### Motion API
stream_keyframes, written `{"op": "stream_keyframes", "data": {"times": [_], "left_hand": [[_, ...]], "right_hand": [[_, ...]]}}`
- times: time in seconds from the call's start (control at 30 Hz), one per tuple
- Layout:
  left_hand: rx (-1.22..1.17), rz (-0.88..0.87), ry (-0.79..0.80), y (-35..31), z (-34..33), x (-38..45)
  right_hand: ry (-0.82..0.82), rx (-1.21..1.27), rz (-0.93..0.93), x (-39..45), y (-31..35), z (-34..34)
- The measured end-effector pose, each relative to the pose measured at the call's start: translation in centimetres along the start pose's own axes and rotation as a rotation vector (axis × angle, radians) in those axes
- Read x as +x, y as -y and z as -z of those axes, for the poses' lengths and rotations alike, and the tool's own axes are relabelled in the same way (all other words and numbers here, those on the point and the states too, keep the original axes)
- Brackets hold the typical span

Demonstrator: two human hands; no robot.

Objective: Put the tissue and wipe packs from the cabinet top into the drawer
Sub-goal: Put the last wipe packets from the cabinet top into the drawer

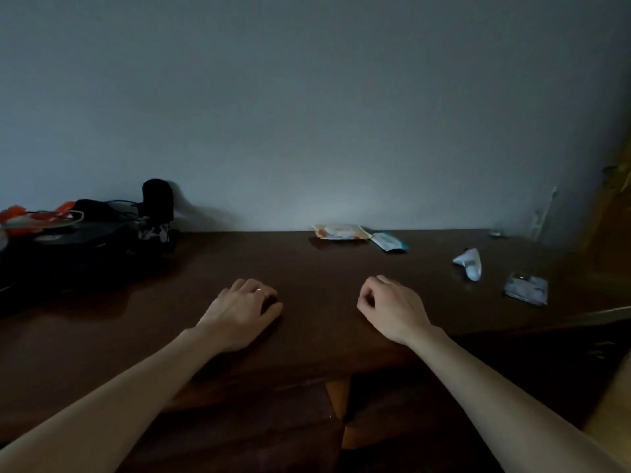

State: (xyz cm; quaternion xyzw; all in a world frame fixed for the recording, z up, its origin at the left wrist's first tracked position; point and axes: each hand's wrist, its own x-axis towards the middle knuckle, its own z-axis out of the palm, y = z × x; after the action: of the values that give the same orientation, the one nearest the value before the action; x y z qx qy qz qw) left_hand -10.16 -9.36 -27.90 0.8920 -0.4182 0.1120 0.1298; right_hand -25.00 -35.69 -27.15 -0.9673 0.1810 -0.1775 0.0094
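Several packs lie on the dark wooden cabinet top [307,268]. A white and orange wipe pack [339,231] rests at the back by the wall, with a small teal and white pack [389,241] touching its right end. Further right lie a crumpled pale blue pack [469,263] and a flat grey-blue tissue pack [526,287]. My left hand [244,308] rests on the cabinet top, fingers curled, holding nothing. My right hand [392,303] hovers over the front edge, fingers loosely closed, empty. The drawer fronts [290,421] below look closed.
A heap of black gear with cables and a red and white item [88,233] fills the left back of the cabinet top. A small dark object [496,233] lies at the back right. The wall runs behind, and yellowish wooden furniture [614,233] stands at the right.
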Motion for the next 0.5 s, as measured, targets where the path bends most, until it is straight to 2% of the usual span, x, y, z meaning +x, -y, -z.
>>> {"op": "stream_keyframes", "data": {"times": [0.07,0.13,0.23,0.3,0.43,0.5], "left_hand": [[0.112,-0.069,0.018,0.2,-1.0,2.9],[0.156,-0.122,-0.031,0.1,-1.5,5.6],[0.113,-0.16,-0.254,-0.5,-2.6,10.5],[0.054,-0.122,-0.393,-1.4,-3.3,14.1],[-0.063,-0.071,-0.351,-3.5,-5.6,22.0],[-0.07,-0.062,-0.296,-4.6,-7.3,25.6]], "right_hand": [[-0.01,-0.056,0.004,2.7,-0.5,-1.0],[0.002,-0.09,-0.013,5.8,-0.9,-1.9],[-0.088,-0.063,-0.114,10.8,-2.4,-3.0],[-0.151,-0.027,-0.187,13.9,-4.2,-3.9],[-0.143,-0.158,-0.29,18.8,-8.0,-6.1],[-0.096,-0.127,-0.367,20.7,-9.7,-7.2]]}}
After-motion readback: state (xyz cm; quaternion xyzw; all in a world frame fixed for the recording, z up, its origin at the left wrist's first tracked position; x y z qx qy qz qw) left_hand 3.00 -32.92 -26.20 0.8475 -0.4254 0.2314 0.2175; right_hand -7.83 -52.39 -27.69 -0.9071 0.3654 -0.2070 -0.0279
